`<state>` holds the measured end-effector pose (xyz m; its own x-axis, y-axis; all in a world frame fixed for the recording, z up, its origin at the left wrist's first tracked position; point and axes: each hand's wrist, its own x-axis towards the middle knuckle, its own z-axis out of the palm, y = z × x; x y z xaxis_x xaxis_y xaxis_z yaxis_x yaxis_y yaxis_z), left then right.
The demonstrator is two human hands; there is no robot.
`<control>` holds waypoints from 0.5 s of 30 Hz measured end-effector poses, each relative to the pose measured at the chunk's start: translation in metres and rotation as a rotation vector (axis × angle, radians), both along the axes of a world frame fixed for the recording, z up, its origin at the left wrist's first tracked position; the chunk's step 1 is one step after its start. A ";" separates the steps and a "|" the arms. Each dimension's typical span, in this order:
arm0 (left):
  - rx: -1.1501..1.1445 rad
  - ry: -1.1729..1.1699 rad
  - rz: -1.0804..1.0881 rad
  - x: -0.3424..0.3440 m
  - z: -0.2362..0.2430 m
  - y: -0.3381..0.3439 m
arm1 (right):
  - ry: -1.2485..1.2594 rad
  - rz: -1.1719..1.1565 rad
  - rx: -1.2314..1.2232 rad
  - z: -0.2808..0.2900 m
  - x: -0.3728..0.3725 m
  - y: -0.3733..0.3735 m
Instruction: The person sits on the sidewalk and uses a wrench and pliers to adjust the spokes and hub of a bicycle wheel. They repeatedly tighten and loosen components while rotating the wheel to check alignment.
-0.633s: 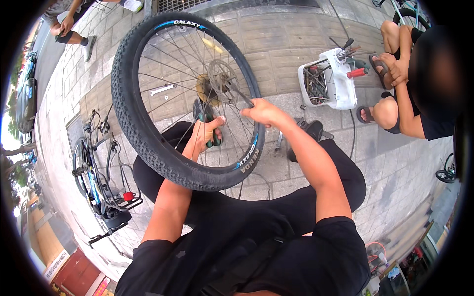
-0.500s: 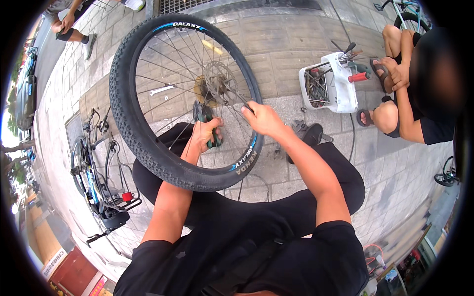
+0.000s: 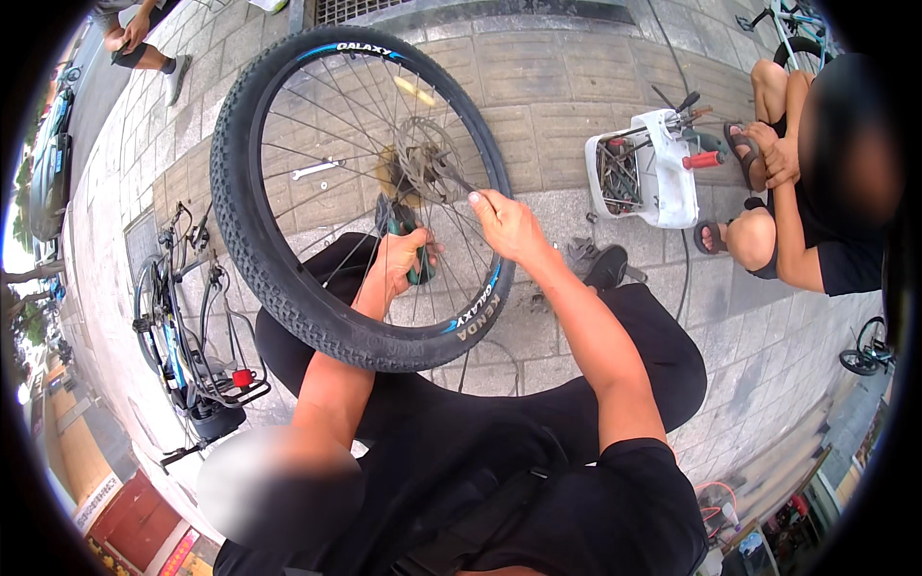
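Note:
A bicycle wheel with a black knobbly tyre stands tilted between my legs, its brake disc and hub facing up. Through the spokes, my left hand is closed around green-handled pliers; their jaws, below the hub, are partly hidden by spokes. My right hand reaches over the near right rim and grips a slim metal tool, possibly a wrench, whose far end lies at the hub. What exactly it touches there is too small to tell.
An open-end wrench lies on the paving behind the spokes. To the right stands a white cut-open tub of tools, including a red-handled one. A seated person is beyond it. A bicycle lies at left.
My right hand has shifted slightly away from me, and more of its tool shows near the hub. The left hand keeps its grip on the pliers, nearly in place.

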<state>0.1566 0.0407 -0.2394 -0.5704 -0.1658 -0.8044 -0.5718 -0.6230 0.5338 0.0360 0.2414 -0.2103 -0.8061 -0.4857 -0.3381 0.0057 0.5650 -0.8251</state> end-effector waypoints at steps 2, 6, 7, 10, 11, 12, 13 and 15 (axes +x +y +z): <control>-0.003 -0.016 -0.051 0.000 -0.004 -0.004 | 0.006 0.013 0.004 -0.003 -0.003 -0.002; 0.011 0.012 -0.006 0.000 -0.001 -0.002 | 0.009 0.070 0.058 -0.001 -0.009 -0.004; 0.015 0.011 -0.010 0.000 -0.002 -0.003 | 0.010 0.088 0.080 0.001 -0.013 -0.005; 0.033 0.029 0.002 -0.002 -0.004 -0.004 | 0.029 0.155 0.084 0.002 -0.026 -0.009; 0.042 0.049 0.025 -0.001 -0.005 -0.003 | 0.067 0.177 0.117 0.004 -0.030 -0.010; 0.051 0.063 0.052 0.001 -0.005 -0.003 | 0.100 0.202 0.148 0.009 -0.033 -0.012; 0.059 0.052 0.053 0.002 -0.006 -0.004 | 0.134 0.228 0.179 0.012 -0.035 -0.014; 0.072 0.035 0.050 -0.002 -0.007 -0.006 | 0.151 0.280 0.187 0.009 -0.044 -0.014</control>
